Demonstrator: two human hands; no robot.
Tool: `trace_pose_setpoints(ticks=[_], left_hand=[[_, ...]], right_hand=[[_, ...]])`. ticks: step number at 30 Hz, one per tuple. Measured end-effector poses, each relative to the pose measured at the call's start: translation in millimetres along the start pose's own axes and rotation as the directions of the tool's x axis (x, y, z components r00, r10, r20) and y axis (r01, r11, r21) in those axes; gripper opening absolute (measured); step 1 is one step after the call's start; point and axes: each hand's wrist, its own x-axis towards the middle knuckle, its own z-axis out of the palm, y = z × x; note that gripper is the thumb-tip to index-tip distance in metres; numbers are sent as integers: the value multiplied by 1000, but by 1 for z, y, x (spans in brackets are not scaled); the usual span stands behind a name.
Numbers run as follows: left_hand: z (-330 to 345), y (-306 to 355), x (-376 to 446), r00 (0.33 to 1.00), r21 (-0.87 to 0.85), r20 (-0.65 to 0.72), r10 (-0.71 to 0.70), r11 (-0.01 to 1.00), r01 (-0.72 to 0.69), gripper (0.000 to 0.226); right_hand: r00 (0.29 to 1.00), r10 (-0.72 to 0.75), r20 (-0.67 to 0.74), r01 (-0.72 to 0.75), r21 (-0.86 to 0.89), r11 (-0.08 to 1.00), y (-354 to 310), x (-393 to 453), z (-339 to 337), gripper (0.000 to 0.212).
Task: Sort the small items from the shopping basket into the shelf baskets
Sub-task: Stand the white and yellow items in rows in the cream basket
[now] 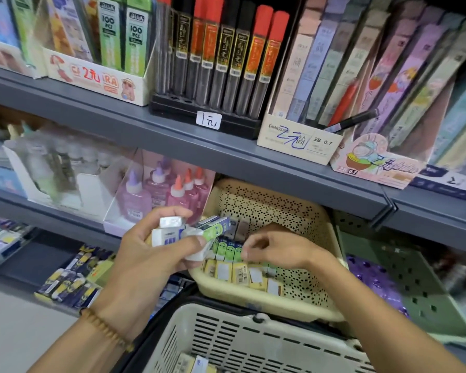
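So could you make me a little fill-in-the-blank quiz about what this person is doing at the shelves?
1. The left hand holds a bunch of small ____.
2. The right hand reaches into the ____ shelf basket.
3. The wrist with the bead bracelet is the ____ one.
4. The glue bottles stand to the ____ of that basket.

Missing words: boxes; cream; left; left

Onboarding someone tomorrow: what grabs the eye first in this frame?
The left hand at centre, gripping several small boxes. Just right of it, the right hand reaches into the cream shelf basket, fingers at a row of green boxes. Above, red-capped lead tubes line the top shelf.
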Motion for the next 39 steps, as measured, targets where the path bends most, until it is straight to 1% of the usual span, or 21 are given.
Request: trace_pose_setpoints(ticks=[3,5,8,12,13,15,16,17,18,19,20,22,25,28,30,31,33,35,36,37,39], left_hand=[[3,-1,-2,1000,5,2,1,1000,-1,34],[5,-2,-3,1000,8,-1,3,1000,-3,35],[6,-3,-3,1000,14,-2,7,1000,-7,34],[10,-5,-1,1000,-5,20,-4,1000,4,33],[11,-5,-1,1000,-18,30,-6,1000,7,34],[12,-5,-1,999,-52,50,-9,999,11,36],[12,-5,-2,998,-55,61,-6,998,10,39],[11,-5,-2,997,-49,73,-3,999,7,43],[11,-5,-2,996,-42,84,-4,999,7,48],[11,-6,-1,996,-32,94,-6,999,9,51],[12,-6,-1,994,-18,105,-10,1000,12,52],[11,-6,-1,992,13,124,-15,1000,14,56],[10,-5,-1,987,42,158,-19,999,13,51],[11,-5,-1,984,102,173,-29,995,11,51],[12,-7,1,988,128,151,-35,992,15,46],[12,-8,1,990,126,138,-36,992,19,45],[12,-8,2,992,119,122,-32,993,17,46],[11,-7,2,995,114,101,-19,993,7,46],[10,-6,3,996,113,86,-10,994,1,46],[9,-6,4,997,110,73,-4,994,-4,46],[6,-3,5,999,99,51,3,995,-8,45]], right_hand=[[998,7,57,1,-137,991,-5,-13,10,18],[998,32,48,-24,-158,987,-7,-16,15,12],[996,89,4,-89,-75,993,-6,-15,17,6],[998,65,23,-66,59,996,-12,-11,22,4],[998,61,17,-63,107,992,-13,-12,22,5],[997,45,-65,-31,204,979,-16,-16,19,16],[992,27,-121,10,300,954,-18,-19,16,22],[988,3,-154,67,445,893,-20,-23,13,28],[988,-38,-151,123,605,787,-23,-27,10,32],[986,-98,-138,168,715,679,-26,-30,8,33],[977,-167,-131,207,760,616,-29,-34,8,30],[963,-237,-125,245,772,586,-34,-35,13,19],[966,-239,-101,223,790,571,-36,-35,16,12],[966,-249,-75,197,835,514,-29,-36,7,23],[979,-148,-141,195,867,458,-19,-36,-4,32],[981,-72,-179,192,867,460,-11,-36,-10,35],[977,53,-205,140,815,562,7,-35,-20,39],[979,132,-156,19,714,700,26,-32,-25,29],[978,162,-131,-31,678,734,32,-29,-24,22],[978,178,-108,-61,670,740,36,-25,-22,20],[983,170,-62,-79,700,710,37,-13,-17,27]])
